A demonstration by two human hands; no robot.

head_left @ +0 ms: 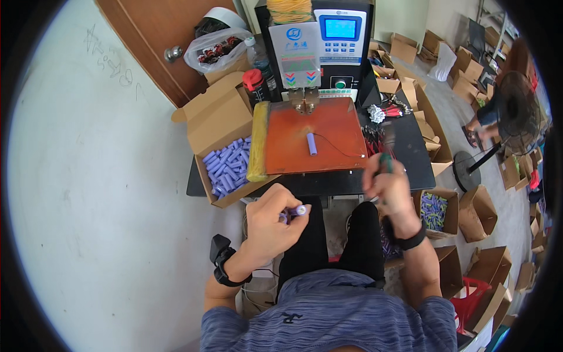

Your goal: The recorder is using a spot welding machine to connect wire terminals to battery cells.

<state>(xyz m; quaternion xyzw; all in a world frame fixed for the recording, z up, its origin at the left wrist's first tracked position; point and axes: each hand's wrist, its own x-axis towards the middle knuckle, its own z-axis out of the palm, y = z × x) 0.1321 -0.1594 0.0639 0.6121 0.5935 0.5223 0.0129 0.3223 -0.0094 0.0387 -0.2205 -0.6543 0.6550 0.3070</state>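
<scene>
My left hand [273,218] is closed around a few purple cylindrical battery cells [301,210], one end facing up, just in front of the table edge. Smeared by motion, my right hand [388,186] is closed on a tool with a dark green handle [385,162]; its tip is too blurred to identify. On the orange work mat [287,126] lies one purple cell [311,144] with a thin dark wire [339,149] running from it to the right. The two metal electrodes of a spot welder [303,101] stand above the mat's far edge.
An open cardboard box of purple cells [227,169] sits left of the mat, beside a yellow roll [258,141]. A red-capped bottle [255,87] stands behind. Wire leads [387,111] lie at right. Beyond are a box of cells [434,211], a fan [516,111] and another person's legs [478,126].
</scene>
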